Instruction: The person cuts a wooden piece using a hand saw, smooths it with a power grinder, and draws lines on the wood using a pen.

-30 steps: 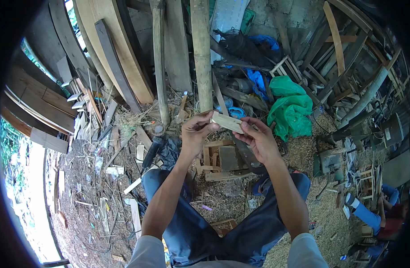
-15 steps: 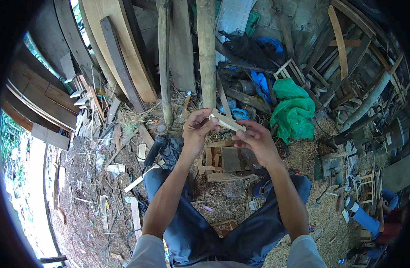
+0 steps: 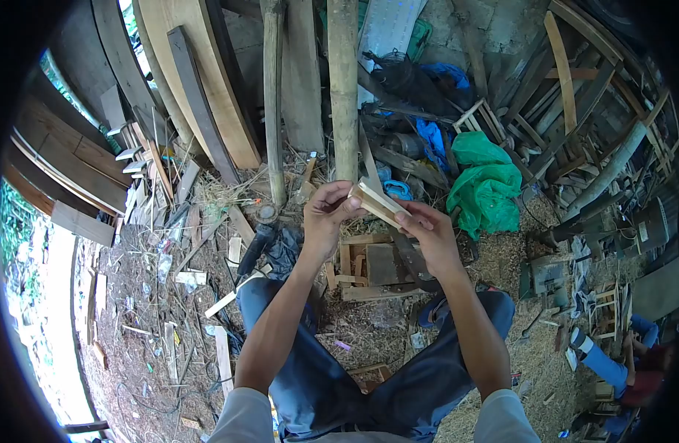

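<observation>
Both hands hold up a short, pale piece of wood (image 3: 380, 203) in front of me, above the work spot between my knees. My left hand (image 3: 329, 214) grips its left end, with the thumb on the near side. At its right end, my right hand (image 3: 428, 230) pinches it between thumb and fingers. A lengthwise recess or darker face shows along the wood. Below it sits a low wooden block (image 3: 387, 266) with a frame of wood strips around it. A dark angle grinder (image 3: 260, 240) lies on the ground left of my left forearm.
A green plastic sheet (image 3: 483, 184) lies to the right, with a blue handled object (image 3: 397, 189) left of it. Bamboo and wooden posts (image 3: 343, 96) stand ahead. Long boards (image 3: 199, 81) lean at upper left. Wood scraps and shavings cover the ground. Another person (image 3: 642, 369) sits at lower right.
The piece of wood has turned in my hands, so its recessed or darker side now shows. My right hand's fingers have shifted along it, with the thumb now on top.
</observation>
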`<state>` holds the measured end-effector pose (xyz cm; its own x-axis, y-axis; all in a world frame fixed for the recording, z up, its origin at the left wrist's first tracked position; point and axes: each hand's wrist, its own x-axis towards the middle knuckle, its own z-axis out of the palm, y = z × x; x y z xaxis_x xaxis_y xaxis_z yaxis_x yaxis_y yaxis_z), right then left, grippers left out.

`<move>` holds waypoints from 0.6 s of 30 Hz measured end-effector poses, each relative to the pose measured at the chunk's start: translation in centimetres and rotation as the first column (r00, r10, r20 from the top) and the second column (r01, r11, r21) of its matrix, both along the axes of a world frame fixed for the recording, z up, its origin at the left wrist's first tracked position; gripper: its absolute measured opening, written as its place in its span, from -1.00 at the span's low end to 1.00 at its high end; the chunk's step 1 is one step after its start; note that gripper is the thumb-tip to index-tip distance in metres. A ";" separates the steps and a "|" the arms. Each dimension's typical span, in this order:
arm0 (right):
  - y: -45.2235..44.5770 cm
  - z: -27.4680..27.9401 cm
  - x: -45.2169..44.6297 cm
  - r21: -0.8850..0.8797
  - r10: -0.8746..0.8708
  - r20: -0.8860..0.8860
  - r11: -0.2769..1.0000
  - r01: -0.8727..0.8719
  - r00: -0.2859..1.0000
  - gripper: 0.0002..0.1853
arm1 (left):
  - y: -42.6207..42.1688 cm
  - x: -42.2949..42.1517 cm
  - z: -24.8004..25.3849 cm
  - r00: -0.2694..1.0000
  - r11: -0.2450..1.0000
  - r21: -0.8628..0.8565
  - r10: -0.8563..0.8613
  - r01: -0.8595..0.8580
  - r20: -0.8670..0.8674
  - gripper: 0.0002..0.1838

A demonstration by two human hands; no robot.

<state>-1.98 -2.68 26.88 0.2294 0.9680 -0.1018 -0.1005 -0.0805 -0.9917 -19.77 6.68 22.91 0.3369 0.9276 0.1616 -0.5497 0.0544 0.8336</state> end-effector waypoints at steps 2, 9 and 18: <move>0.1 -0.4 0.0 0.026 -0.013 0.042 1.000 0.012 0.999 -0.61 | 0.1 0.0 0.0 1.000 1.000 -0.021 0.008 -0.008 0.012 -0.66; 0.1 -1.4 -0.7 0.069 -0.003 0.140 0.998 -0.007 0.990 -0.61 | 0.0 0.0 -0.1 1.000 0.997 -0.074 0.019 -0.018 0.022 -0.64; 0.1 -1.3 -1.0 0.096 0.003 0.260 0.995 -0.029 0.966 -0.61 | 0.0 -0.2 -0.1 0.999 0.999 -0.027 0.032 -0.032 0.003 -0.65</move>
